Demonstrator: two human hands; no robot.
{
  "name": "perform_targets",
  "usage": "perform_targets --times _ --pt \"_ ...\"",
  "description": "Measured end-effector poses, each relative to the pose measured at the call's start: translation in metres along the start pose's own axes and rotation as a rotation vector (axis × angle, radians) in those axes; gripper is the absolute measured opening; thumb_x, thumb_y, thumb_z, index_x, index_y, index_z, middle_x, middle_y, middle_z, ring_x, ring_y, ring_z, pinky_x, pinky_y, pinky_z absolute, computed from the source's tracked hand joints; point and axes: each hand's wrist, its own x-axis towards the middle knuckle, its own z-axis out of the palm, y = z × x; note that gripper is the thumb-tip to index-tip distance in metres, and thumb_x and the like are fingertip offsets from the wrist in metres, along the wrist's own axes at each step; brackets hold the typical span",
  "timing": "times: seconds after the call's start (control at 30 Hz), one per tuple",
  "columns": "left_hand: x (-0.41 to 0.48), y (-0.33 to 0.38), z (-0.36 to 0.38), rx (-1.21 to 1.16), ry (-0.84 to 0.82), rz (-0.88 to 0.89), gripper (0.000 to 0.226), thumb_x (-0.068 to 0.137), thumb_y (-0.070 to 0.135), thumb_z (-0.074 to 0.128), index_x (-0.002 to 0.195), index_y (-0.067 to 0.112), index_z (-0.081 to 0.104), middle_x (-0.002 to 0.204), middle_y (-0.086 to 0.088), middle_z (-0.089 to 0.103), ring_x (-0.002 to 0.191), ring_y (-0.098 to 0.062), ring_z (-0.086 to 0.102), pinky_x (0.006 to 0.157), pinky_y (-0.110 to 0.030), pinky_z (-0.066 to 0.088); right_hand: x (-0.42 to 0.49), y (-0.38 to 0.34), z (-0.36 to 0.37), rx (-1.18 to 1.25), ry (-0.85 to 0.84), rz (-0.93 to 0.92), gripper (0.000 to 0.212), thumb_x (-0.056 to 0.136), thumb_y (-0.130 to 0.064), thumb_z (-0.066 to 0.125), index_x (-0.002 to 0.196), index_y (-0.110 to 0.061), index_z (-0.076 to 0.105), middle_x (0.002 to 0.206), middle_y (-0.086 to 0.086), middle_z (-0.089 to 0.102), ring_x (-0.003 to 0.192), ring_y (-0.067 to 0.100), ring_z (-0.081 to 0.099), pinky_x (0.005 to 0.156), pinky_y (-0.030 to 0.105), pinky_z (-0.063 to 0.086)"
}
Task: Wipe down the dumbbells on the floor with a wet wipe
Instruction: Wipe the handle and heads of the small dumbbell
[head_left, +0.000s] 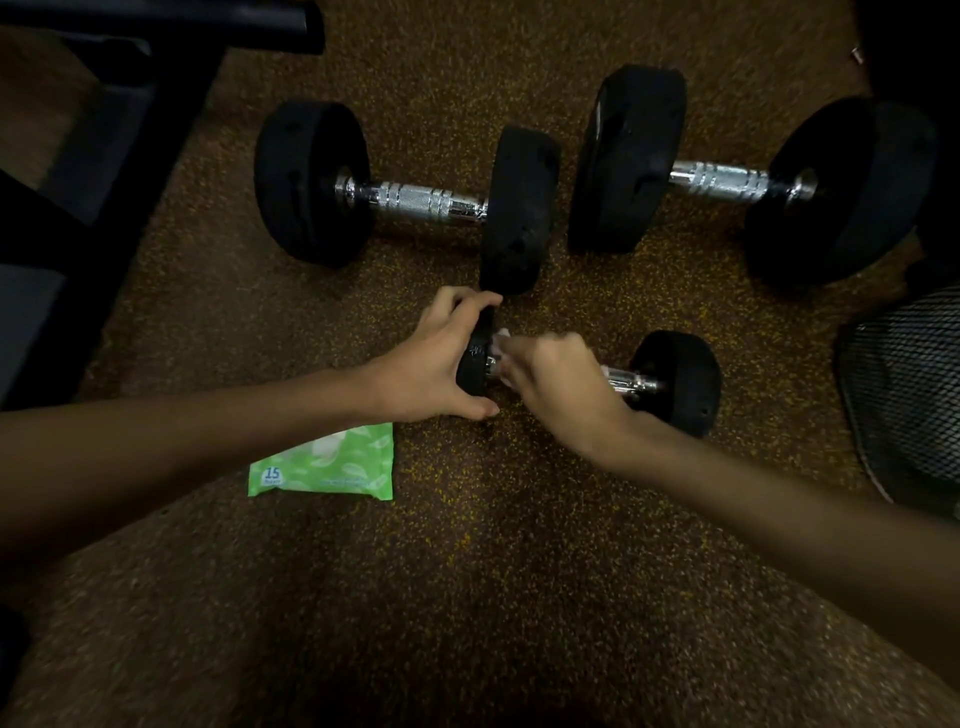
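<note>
Floor (467, 545): dark rubber matting, fine yellow-orange speckle, grainy texture throughout.

Small dumbbell (675, 382): nearest of three, lying on its side on the floor at frame centre. Round matte black heads, short chrome handle with a bright, ribbed sheen. Left head mostly covered by the left hand; right head fully in view.

Left hand (441, 364): fingers spread and curled around the rim of the left head, thumb at the near edge, fingertips at the far edge. Gripping the head.

Right hand (556, 384): fingers bunched closed over the handle just beside the left head, pinching a white wet wipe (500, 340) against the chrome. Only a crumpled corner of the wipe shows above the knuckles; the rest is hidden under the hand.

Left medium dumbbell (410, 200): farther back. Thick black disc heads with pitted, chipped rubber surfaces, knurled chrome handle. Its right head sits just beyond the left hand's fingertips; contact cannot be told.

Right large dumbbell (722, 182): beside the medium one, heads near but apart. Wider discs, same knurled chrome bar.

Wet wipe pack (327, 465): flat green plastic pouch with leaf print and a "15" mark, on the floor under the left forearm.

Black mesh object (909, 395): right edge, curved wire grille.

Dark frame (104, 156): upper left, angled black bars.
</note>
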Motion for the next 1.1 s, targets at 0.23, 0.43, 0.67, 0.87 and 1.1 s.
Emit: perform_targets --times 0.23,0.43,0.67,0.87,1.1 --pt "-0.001 -0.001 0.002 -0.008 0.013 0.0 0.107 0.062 0.027 0.086 0.146 0.018 0.021 0.136 -0.002 0.02 0.13 -0.018 0.027 0.11 -0.028 0.03 -0.019 0.008 -0.004 -0.159 0.003 -0.244 0.04 0.084 0.002 0.061 0.125 0.0 0.058 0.113 0.017 0.067 0.104 0.033 0.063 0.089 0.042 0.053" --pt "-0.001 0.001 0.002 -0.014 0.01 0.001 0.106 0.062 0.024 0.085 0.146 0.017 0.022 0.135 -0.003 0.021 0.127 -0.015 0.028 0.104 -0.018 0.028 -0.003 0.0 0.006 -0.251 0.055 -0.123 0.025 0.084 -0.002 0.055 0.108 0.002 0.062 0.092 0.018 0.067 0.083 0.035 0.064 0.071 0.038 0.051" --pt "0.0 -0.001 0.001 0.02 0.013 0.02 0.105 0.063 0.026 0.085 0.146 0.016 0.022 0.135 -0.004 0.022 0.124 -0.012 0.027 0.1 -0.014 0.025 -0.032 0.016 0.005 -0.464 0.128 -0.496 0.044 0.08 -0.007 0.038 0.114 -0.001 0.067 0.118 0.019 0.066 0.108 0.034 0.063 0.095 0.038 0.038" --pt "0.001 0.0 0.0 0.046 0.004 -0.001 0.106 0.062 0.028 0.085 0.146 0.019 0.02 0.131 0.001 0.021 0.126 -0.014 0.028 0.102 -0.016 0.025 -0.039 0.026 0.004 -0.583 0.085 -0.605 0.036 0.085 -0.011 0.042 0.1 -0.01 0.074 0.115 0.008 0.069 0.108 0.024 0.063 0.093 0.032 0.033" --pt "-0.007 0.01 -0.001 0.214 -0.007 -0.04 0.116 0.062 0.043 0.083 0.15 0.021 0.01 0.146 -0.007 0.007 0.137 -0.027 0.009 0.111 -0.036 0.019 -0.053 0.016 -0.016 -0.164 0.075 -0.342 0.026 0.081 -0.008 0.062 0.105 -0.016 0.07 0.101 0.004 0.068 0.095 0.024 0.058 0.082 0.032 0.039"
